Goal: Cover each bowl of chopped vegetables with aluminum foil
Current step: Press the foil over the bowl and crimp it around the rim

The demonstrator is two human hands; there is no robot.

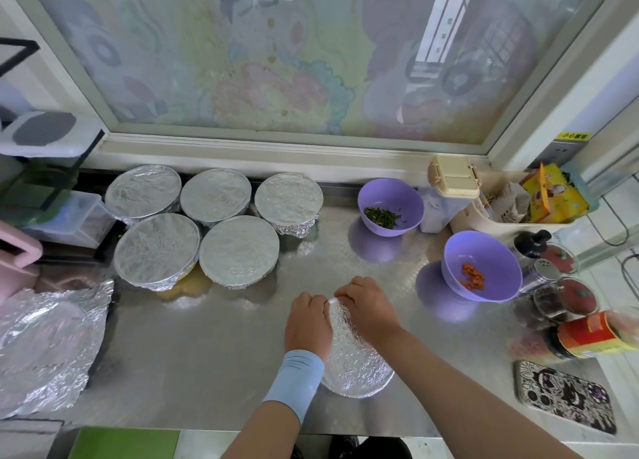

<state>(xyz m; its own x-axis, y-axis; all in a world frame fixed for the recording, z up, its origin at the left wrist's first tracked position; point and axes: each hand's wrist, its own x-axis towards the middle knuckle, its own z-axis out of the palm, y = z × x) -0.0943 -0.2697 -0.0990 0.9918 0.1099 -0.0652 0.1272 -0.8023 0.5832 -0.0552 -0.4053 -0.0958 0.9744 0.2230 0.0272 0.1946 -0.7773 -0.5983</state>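
Looking down from the head camera, our left hand [307,324] and our right hand [367,307] meet at the 12 o'clock edge of the round bowl under crinkly silver foil [358,358]. It sits near the front of the shiny metal counter [214,355], right below our wrists. Both hands curl their fingers and pinch the foil edge there, close together. The bowl is round, so it has no long side. The foil looks thin and bumpy, and we think it bends easily. We think this bowl is nearly done. Two smooth bowls are open. The purple plastic bowl with orange carrot bits [484,247] is at 2 o'clock, nearest our right hand. The purple plastic bowl with green strips [390,196] is at 1 o'clock, farther back. The loose wrinkled foil sheet [45,348] lies at 9 o'clock, nearer our left hand. Five foil-covered bowls [238,247] stand at 11 o'clock.
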